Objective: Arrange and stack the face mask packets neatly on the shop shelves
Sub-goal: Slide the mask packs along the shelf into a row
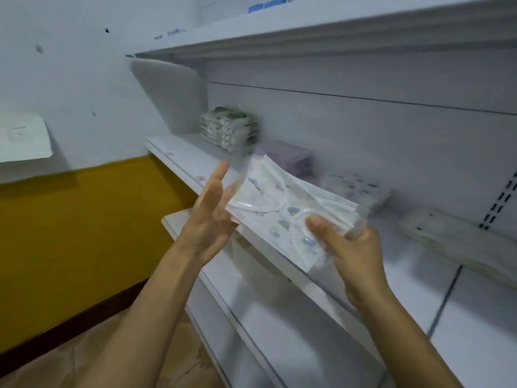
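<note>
Currently you are holding a packet (282, 208) of printed masks in front of the middle shelf (179, 158), above its front edge and not yet resting on it. Your right hand (347, 247) is gripping the packet's near right corner, thumb curled on top and fingers underneath. Your left hand (212, 208) is standing open, fingers straight, its palm against or just beside the packet's left end; the blur there is hiding whether it is truly touching.

On the shelf, three stacks are running along the back edge: a green-patterned stack (229, 130) toward the left end, a purple stack (288, 158) beside it, and a pale dotted stack (355, 189) next along. A flatter white stack (453, 236) is lying further right.

The step in hand looks to be squaring the packet before placing it. Judging from the print, it is matching the dotted stack most closely, though the blur is making that uncertain.

Recommendations:
- Be pressing the left palm flat against the end so the masks inside are lining up.
- Be keeping the right grip light; the film looks slippery and is creasing under the thumb.
- Be lowering the packet level, edges parallel to the shelf's front edge.
- Be releasing only once it is lying fully on its stack, not overhanging.
</note>
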A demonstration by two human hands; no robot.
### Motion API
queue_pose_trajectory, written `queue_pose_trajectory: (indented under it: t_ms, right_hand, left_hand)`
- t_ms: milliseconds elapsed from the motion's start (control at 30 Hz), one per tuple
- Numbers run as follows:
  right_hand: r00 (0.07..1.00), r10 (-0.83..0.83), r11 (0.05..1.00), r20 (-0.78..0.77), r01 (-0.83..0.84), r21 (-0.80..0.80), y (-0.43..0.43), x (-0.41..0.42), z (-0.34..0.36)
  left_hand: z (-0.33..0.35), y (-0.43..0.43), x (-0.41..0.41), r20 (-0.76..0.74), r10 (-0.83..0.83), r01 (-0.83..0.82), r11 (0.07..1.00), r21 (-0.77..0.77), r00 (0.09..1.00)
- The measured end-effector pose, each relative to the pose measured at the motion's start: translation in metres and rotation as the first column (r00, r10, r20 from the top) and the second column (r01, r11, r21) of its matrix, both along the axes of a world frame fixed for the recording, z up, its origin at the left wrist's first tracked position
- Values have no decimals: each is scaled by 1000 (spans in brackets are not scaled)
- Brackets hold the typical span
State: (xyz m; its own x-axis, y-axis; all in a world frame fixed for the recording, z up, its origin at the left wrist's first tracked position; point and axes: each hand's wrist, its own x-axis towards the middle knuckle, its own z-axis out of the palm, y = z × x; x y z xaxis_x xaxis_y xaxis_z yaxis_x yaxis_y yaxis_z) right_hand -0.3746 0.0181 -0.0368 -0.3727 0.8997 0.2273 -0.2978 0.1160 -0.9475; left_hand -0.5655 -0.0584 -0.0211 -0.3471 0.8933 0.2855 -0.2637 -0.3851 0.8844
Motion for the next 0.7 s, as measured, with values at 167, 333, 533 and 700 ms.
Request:
queue_pose_trajectory:
  t_ms: [167,333,533,700]
  right_hand:
    - [972,-218,926,92,176,333,60,5,4]
    - [881,-422,904,215,388,182,106,-4,-26]
    - [762,-605,759,232,640,-122,130,-39,-40]
    - [564,-788,552,246,825,-120,146,-58,-38]
  left_hand:
    - [-5,90,-22,-500,-12,-64,989,-135,866]
    - [-29,170,-40,-563,-153,105,987,-118,812]
    - [-80,233,-43,-450,-368,275,926,-260,814]
    - [-82,270,-56,-584,-389,307,921,-240,712]
